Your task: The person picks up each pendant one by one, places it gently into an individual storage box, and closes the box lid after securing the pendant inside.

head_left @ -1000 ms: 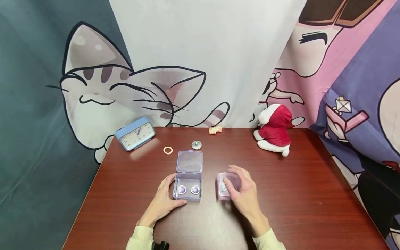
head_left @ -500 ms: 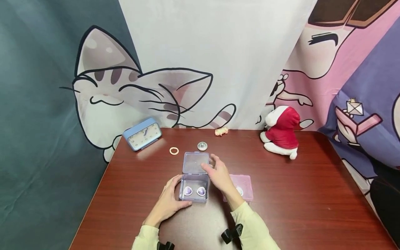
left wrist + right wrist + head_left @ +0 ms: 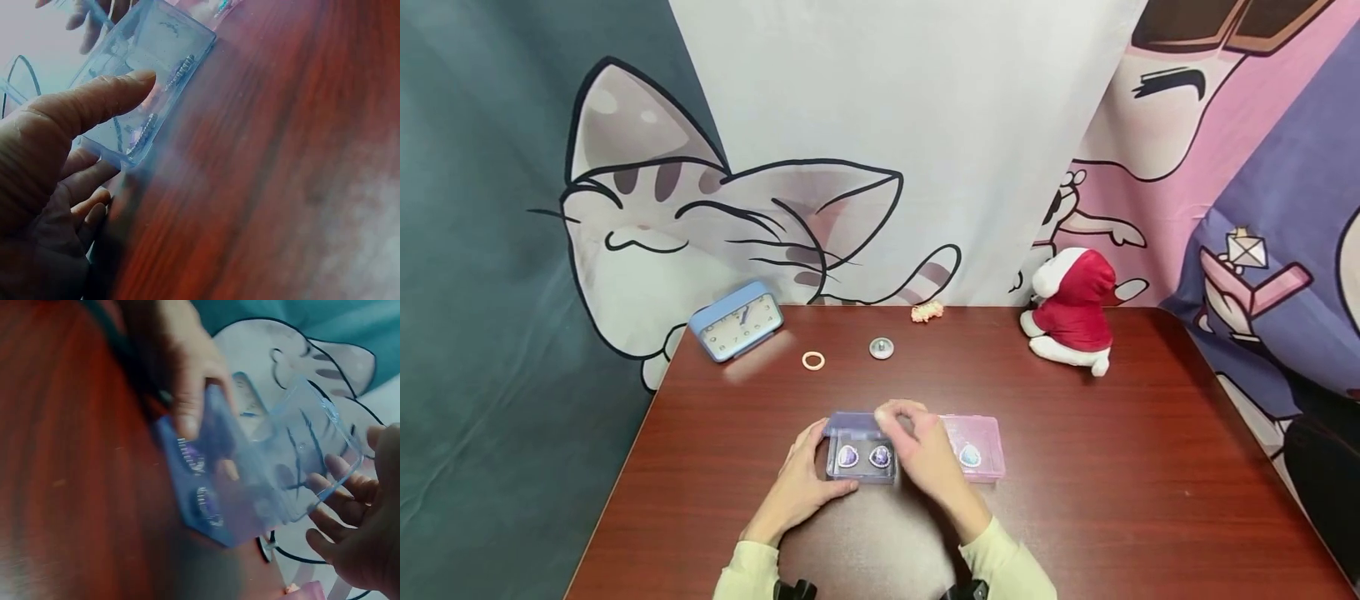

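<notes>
My left hand (image 3: 801, 483) grips a clear bluish-purple plastic box (image 3: 861, 476), thumb along the front wall and fingers at its far side. Inside lie two purple heart-shaped gems (image 3: 847, 456) with beaded rims. The hinged lid (image 3: 848, 423) stands partly lowered over the back of the box. My right hand (image 3: 928, 454) holds the lid by its right edge, thumb and fingers close together there. In the right wrist view its fingers (image 3: 340, 500) show behind the clear lid. A pink clear box (image 3: 992, 442) with a pale blue gem (image 3: 970, 456) sits just right, partly covered by the right hand.
Behind the boxes lie a beige ring (image 3: 813, 361), a round metal piece (image 3: 882, 348) and a small peach-coloured object (image 3: 927, 312). A blue clock (image 3: 736, 321) stands at the back left, a plush toy in red (image 3: 1071, 312) at the back right.
My right hand has left the pink box, moved left to the purple box's lid, and swung it down from fully open. The left hand keeps its grip.
</notes>
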{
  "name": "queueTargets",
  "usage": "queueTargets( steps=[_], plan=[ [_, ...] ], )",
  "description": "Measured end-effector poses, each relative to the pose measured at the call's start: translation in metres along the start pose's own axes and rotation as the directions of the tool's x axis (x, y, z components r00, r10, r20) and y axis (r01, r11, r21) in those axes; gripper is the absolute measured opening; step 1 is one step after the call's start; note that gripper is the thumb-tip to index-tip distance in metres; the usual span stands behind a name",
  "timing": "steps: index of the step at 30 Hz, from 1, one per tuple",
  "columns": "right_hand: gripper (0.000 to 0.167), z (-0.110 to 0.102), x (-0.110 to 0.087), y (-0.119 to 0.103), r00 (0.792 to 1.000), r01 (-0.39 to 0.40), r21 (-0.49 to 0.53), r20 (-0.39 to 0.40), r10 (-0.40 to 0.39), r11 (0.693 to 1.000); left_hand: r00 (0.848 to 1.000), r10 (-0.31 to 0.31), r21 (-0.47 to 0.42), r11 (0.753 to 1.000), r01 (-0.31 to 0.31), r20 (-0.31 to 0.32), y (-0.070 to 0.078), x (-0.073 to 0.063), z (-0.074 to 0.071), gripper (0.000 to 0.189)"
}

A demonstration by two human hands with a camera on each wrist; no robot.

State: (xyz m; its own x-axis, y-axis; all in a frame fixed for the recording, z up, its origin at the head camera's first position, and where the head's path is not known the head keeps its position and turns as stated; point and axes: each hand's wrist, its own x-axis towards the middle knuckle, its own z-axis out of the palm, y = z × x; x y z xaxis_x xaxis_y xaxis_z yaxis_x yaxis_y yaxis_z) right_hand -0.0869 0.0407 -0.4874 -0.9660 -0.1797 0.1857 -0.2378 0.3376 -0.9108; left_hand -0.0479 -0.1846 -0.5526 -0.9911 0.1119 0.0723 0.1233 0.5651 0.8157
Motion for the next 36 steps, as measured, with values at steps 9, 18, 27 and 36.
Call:
queueTargets(
  steps=[9,18,27,36],
  plan=[
    [0.045,0.019,-0.021,0.014,0.95,0.312,-0.393,0.102,-0.297,0.865,0.999,-0.029,-0.017,0.999,0.029,0.03,0.0,-0.001,0.001,0.1],
    [0.051,0.022,-0.021,0.018,0.937,0.346,-0.41,0.112,-0.33,0.844,0.999,-0.03,-0.01,0.999,0.03,0.019,0.001,0.0,0.0,0.099],
    [0.051,0.021,-0.022,0.02,0.934,0.354,-0.424,0.114,-0.339,0.834,1.0,-0.026,-0.006,1.0,0.026,0.016,0.002,0.001,0.001,0.099],
    [0.051,0.022,-0.021,0.018,0.935,0.353,-0.426,0.122,-0.334,0.833,1.0,-0.014,-0.004,1.0,0.014,0.008,0.001,0.0,0.0,0.098]
  ],
)
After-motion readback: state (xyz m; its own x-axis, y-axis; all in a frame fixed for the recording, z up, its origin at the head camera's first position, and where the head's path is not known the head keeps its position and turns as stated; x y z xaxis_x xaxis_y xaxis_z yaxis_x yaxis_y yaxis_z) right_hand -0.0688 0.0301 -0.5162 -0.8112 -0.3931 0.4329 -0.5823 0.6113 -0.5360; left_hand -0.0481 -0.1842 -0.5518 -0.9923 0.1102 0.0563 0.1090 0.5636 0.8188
